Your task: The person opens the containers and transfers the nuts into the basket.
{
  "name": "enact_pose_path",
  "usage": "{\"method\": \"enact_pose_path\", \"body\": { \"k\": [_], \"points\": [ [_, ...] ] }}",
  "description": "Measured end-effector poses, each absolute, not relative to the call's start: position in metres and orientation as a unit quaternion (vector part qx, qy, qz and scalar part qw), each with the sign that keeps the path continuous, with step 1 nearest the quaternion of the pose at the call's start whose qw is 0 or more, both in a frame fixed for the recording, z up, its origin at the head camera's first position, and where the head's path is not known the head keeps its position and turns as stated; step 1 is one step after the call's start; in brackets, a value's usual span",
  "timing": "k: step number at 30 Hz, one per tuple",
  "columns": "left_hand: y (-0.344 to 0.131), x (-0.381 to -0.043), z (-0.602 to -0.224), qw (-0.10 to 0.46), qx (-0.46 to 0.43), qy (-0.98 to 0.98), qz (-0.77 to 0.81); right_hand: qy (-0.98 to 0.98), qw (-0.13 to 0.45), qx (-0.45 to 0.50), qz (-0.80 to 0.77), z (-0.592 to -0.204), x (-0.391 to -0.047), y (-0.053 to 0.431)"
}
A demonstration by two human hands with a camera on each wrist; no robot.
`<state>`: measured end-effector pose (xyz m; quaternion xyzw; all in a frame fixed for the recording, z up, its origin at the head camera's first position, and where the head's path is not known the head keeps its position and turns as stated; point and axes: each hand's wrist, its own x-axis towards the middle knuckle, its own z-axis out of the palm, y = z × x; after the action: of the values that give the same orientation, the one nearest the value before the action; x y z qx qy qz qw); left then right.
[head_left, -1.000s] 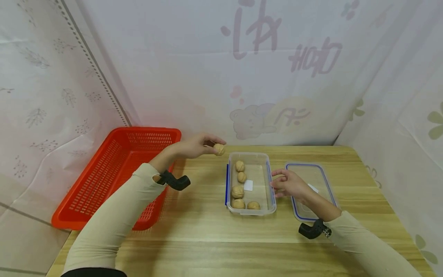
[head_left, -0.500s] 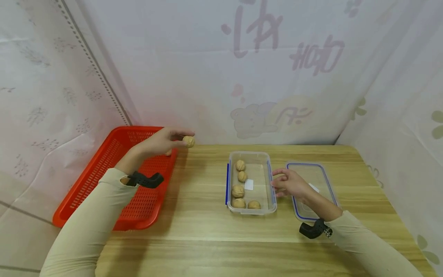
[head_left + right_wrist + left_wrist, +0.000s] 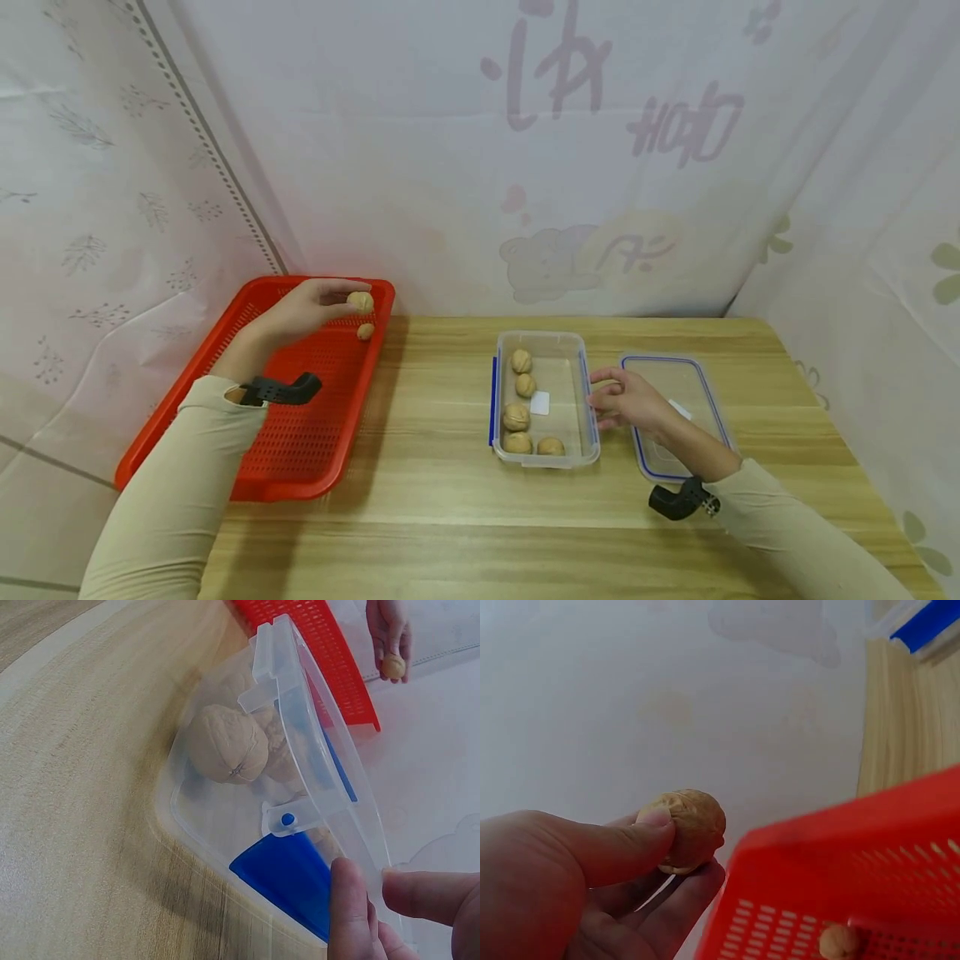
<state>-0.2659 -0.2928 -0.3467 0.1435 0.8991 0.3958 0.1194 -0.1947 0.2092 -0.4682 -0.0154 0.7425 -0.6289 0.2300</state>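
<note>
My left hand [image 3: 296,315] holds a walnut [image 3: 362,302] over the far end of the red plastic basket [image 3: 296,433]. In the left wrist view, thumb and fingers pinch this walnut [image 3: 686,825] from both sides, near the basket's rim. A smaller walnut [image 3: 365,332] lies in the basket's far right corner. At mid-table stands a clear storage box [image 3: 562,379] with several walnuts [image 3: 516,417], mostly along its left side. My right hand [image 3: 630,400] grips the box's right wall; the right wrist view has thumb and fingers [image 3: 349,900] on either side of its rim.
A clear lid [image 3: 663,375] with a blue seal lies right of the box, partly under the right forearm. A blue latch flap [image 3: 492,400] hangs at the box's left side. Printed white cloth [image 3: 420,208] encloses the wooden table [image 3: 435,500] behind and at the sides.
My left hand has carried the walnut leftward from beside the box to over the red basket. A walnut in the basket has come into view. The right hand and box have stayed put.
</note>
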Motion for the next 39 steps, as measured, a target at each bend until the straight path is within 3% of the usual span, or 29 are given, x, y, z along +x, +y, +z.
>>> {"method": "enact_pose_path", "body": {
  "k": [21, 39],
  "points": [
    [-0.333, -0.286, -0.405, 0.090, 0.029, 0.892, 0.443, 0.746, 0.228, -0.019, -0.626, -0.467, -0.191, 0.209],
    [-0.337, -0.300, -0.442, 0.110, -0.012, 0.902, 0.417, 0.751, 0.227, -0.021, -0.620, -0.467, -0.192, 0.207]
  ]
}}
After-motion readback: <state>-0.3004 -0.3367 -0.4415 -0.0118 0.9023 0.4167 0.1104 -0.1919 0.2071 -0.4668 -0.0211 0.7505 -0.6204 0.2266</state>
